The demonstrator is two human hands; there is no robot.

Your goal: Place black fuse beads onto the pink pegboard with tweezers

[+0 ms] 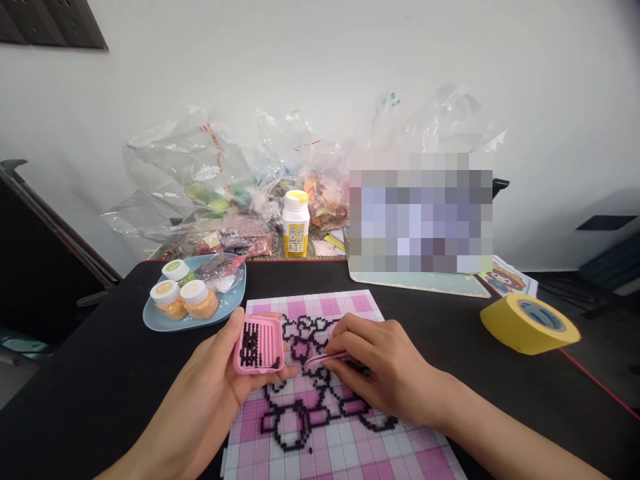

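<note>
My left hand is closed round a small pink ridged tray, tilted toward me. Rows of black beads fill the grooves on its left side, and a few lie in its lower right corner. Between the thumb and fingers of my right hand is a pair of pink tweezers, its tips low over the pegboard. The pink-and-white checked pegboard carries an outline of black beads. Part of that outline is hidden under both hands. Whether the tweezers grip a bead is too small to tell.
To the left, a blue plate holds lidded bead jars and a small bag. A white-and-yellow bottle stands at the back before plastic bags of beads. On the right lies a roll of yellow tape. A blurred area covers the back right.
</note>
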